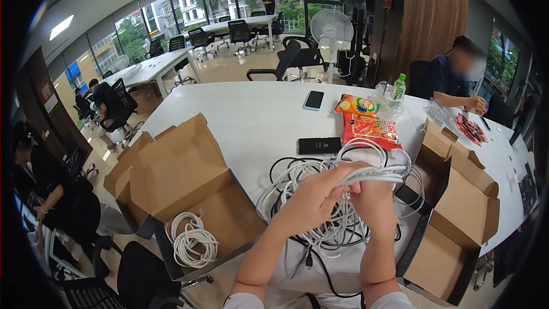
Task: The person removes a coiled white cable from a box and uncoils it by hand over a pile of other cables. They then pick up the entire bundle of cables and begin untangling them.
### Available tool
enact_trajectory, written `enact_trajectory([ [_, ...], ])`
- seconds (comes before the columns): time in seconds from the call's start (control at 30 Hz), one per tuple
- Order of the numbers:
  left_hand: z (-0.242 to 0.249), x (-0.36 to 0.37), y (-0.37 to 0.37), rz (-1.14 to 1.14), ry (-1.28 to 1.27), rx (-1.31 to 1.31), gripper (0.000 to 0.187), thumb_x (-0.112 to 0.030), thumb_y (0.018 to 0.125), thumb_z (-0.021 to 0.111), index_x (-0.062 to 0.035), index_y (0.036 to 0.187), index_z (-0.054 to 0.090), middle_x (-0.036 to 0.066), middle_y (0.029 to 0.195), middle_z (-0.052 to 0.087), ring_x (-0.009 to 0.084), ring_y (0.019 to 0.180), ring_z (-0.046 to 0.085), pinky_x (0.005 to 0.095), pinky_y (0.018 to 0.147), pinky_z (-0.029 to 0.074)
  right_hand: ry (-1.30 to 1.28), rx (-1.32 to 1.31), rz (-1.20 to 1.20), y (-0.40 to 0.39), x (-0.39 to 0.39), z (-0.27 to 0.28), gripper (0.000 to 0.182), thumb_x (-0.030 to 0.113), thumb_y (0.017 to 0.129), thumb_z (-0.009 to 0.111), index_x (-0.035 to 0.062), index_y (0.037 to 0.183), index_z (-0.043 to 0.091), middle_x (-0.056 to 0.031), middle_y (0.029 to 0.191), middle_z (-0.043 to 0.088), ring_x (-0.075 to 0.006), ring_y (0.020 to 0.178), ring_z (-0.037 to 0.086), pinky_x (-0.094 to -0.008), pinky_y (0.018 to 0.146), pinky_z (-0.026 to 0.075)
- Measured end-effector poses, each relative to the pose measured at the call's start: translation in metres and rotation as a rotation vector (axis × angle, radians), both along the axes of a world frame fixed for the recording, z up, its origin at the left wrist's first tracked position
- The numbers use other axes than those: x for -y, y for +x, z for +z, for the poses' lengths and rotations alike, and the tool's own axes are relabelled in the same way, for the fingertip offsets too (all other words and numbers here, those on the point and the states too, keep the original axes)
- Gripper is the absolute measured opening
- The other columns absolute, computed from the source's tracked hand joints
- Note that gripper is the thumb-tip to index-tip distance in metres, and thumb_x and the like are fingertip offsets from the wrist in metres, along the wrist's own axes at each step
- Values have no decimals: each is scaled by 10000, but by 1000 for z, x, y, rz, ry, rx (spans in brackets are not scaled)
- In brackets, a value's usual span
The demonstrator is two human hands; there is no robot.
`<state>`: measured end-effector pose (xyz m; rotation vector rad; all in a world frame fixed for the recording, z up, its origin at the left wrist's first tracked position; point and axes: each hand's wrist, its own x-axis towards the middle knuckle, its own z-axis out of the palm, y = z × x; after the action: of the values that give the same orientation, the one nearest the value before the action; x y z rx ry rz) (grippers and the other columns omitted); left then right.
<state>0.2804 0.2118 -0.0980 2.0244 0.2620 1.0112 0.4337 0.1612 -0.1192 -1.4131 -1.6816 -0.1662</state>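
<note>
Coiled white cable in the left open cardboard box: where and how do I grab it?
Probably best from above: pinch several strands together on the right side of the coiled white cable. It lies flat in the open brown cardboard box, that side facing bare floor, its left side near the wall.

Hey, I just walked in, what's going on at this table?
The left hand and right hand grip a looped bundle of white cable above a tangled cable pile on the white table. The open box on the left holds a coiled white cable; another open box sits to the right. Beyond the pile are a black phone and a red snack bag.
</note>
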Motion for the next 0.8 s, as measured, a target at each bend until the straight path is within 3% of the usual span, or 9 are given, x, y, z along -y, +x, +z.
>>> enact_trajectory([
  [0.1, -7, -1, 2, 52, -138, 34, 233, 14, 902, 546, 5, 1132, 587, 95, 893, 666, 135, 786, 645, 259, 689, 514, -123, 177, -67, -1, 6, 5, 185, -35, 703, 623, 23, 877, 642, -166, 808, 635, -354, 757, 626, -421, 644, 480],
  [0.13, -7, -2, 1, 80, -105, 15, 297, 4, 891, 578, 22, 1187, 566, 104, 908, 671, 110, 799, 644, 246, 686, 521, -162, 140, -77, -2, 8, 7, 90, -50, 694, 593, -6, 770, 573, -180, 777, 614, -400, 752, 600, -479, 645, 448],
  [0.2, -18, -7, 6, 148, -61, 130, 305, -31, 897, 605, 33, 1190, 555, 103, 909, 672, 106, 791, 638, 245, 673, 519, -233, 82, -110, -10, 12, 19, 115, -60, 707, 591, -16, 812, 580, -189, 831, 614, -400, 790, 597, -488, 671, 446],
  [0.27, -18, -11, 4, 201, -169, 80, 304, -62, 909, 615, 36, 1189, 547, 111, 903, 669, 71, 838, 623, 233, 680, 520, -55, 248, -138, -12, 6, 9, 216, -46, 718, 592, -13, 930, 611, -189, 867, 593, -373, 836, 539, -455, 781, 431],
  [0.47, -25, -22, 2, 109, -294, 423, 267, -84, 982, 508, 15, 1230, 507, 77, 1017, 660, 106, 791, 644, 242, 721, 525, -34, 191, 76, -28, 5, 18, 131, 48, 799, 572, -59, 872, 586, -181, 935, 556, -372, 943, 491, -470, 834, 380],
  [0.53, -24, -26, -7, -19, -522, 510, 276, -130, 997, 491, -2, 1241, 501, 72, 1019, 651, 115, 779, 644, 248, 703, 532, -19, 201, 114, -35, 10, 25, 162, 92, 823, 575, -59, 881, 585, -173, 966, 534, -365, 977, 482, -467, 860, 373],
  [0.6, -22, -29, -14, -108, -755, 593, 305, -221, 1012, 472, -31, 1250, 496, 76, 1032, 640, 143, 770, 654, 269, 678, 552, -12, 234, 146, -42, 16, 34, 181, 109, 804, 610, -52, 887, 593, -168, 987, 516, -365, 1007, 477, -481, 891, 361],
  [0.67, -21, -34, -22, -139, -825, 699, 311, -234, 1007, 482, -37, 1247, 496, 86, 1038, 642, 161, 777, 665, 282, 682, 561, 30, 235, 84, -55, 16, 35, 250, 156, 749, 694, -38, 887, 617, -145, 940, 508, -349, 1020, 490, -500, 943, 363],
  [0.8, -11, -33, -42, -159, -899, 818, 258, -256, 1006, 480, -63, 1174, 515, 119, 1057, 657, 203, 788, 683, 317, 690, 571, 213, 366, 64, -39, 3, 22, 249, 164, 733, 720, -19, 876, 630, -116, 863, 572, -308, 934, 560, -495, 997, 383],
])
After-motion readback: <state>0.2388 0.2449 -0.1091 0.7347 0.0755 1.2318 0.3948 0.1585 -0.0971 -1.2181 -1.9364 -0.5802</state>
